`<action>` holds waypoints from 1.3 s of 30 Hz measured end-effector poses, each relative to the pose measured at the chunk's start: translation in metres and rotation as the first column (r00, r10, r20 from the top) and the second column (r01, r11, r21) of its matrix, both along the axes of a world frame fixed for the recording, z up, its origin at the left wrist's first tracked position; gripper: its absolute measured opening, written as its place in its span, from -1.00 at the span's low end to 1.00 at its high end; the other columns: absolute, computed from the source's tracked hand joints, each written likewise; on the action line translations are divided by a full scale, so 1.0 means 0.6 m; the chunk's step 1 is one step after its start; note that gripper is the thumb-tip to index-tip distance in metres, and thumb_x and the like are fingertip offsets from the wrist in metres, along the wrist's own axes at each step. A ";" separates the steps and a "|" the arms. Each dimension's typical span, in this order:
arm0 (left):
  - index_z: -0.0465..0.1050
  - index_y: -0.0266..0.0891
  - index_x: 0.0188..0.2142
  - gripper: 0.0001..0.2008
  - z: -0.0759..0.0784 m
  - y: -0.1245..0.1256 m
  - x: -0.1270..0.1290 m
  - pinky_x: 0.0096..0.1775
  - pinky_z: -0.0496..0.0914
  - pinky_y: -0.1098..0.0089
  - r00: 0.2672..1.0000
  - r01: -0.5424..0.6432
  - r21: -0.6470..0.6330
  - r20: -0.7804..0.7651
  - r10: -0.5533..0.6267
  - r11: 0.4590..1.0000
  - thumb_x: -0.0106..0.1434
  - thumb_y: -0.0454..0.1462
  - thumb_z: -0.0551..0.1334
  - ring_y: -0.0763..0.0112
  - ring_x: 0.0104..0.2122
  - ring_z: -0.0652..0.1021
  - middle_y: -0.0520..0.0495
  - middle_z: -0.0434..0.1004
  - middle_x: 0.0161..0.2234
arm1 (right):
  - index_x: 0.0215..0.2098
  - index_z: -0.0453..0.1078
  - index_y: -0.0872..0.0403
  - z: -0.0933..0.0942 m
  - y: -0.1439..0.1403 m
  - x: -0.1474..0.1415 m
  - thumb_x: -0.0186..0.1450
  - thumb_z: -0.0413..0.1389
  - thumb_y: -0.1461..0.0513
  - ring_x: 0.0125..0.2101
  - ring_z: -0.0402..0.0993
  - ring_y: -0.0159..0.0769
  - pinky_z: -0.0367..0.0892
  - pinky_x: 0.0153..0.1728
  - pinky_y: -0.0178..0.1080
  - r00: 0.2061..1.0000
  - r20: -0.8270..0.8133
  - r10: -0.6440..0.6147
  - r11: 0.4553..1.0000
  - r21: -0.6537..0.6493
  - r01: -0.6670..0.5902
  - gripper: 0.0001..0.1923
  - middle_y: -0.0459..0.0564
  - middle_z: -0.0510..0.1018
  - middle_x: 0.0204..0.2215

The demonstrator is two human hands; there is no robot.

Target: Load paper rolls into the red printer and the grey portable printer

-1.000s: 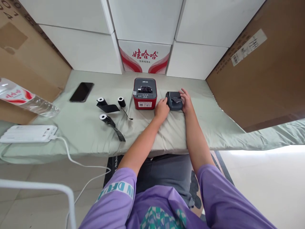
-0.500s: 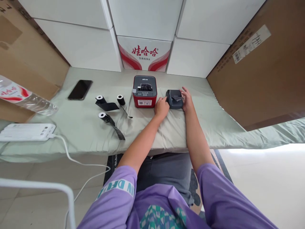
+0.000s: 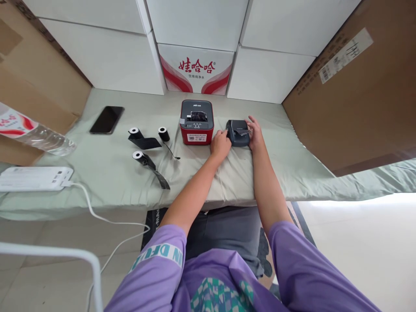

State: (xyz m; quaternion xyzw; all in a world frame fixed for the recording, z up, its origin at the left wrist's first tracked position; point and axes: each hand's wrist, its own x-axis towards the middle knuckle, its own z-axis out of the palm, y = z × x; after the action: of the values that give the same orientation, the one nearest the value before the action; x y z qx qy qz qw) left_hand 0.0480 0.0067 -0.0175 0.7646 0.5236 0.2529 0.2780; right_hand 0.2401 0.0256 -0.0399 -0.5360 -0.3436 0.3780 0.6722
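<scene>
Right now, on your pale green cloth-covered bench [image 3: 113, 173], the boxy red-and-grey label printer [image 3: 196, 128] stands just left of the small dark grey printer [image 3: 238, 132]. You bracket that smaller one: your left hand [image 3: 221, 146] curled, fingertips touching its left side; your right hand [image 3: 255, 132] loosely spread, fingers resting against its right edge.
</scene>
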 end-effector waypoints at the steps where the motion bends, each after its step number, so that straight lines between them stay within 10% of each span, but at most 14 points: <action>1: 0.42 -0.24 0.33 -0.46 0.000 0.000 0.000 0.15 0.40 0.30 1.000 0.003 0.005 -0.002 -0.003 1.000 0.41 -0.36 0.02 0.16 0.16 0.53 -0.23 0.49 0.20 | 0.10 0.34 -0.11 -0.001 0.001 0.002 -0.02 0.28 -0.09 0.17 0.50 -0.04 0.49 0.14 0.00 1.000 0.013 0.007 1.000 0.001 -0.007 -0.27 0.03 0.54 0.11; 39: 0.43 -0.18 0.33 -0.43 0.008 0.007 -0.002 0.14 0.42 0.35 0.996 -0.016 -0.080 0.083 0.023 0.997 0.40 -0.43 0.01 0.23 0.13 0.56 -0.19 0.47 0.21 | 0.03 0.34 -0.11 0.006 0.008 0.000 -0.04 0.24 -0.22 0.13 0.49 0.01 0.55 -0.01 0.01 1.000 0.013 0.006 1.000 -0.010 -0.006 -0.26 0.04 0.54 -0.03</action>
State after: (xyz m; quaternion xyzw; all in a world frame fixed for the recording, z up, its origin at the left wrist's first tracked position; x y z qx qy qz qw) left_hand 0.0465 0.0109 -0.0130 0.7365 0.5286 0.2662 0.3275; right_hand 0.2401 0.0302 -0.0363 -0.5405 -0.3477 0.3783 0.6662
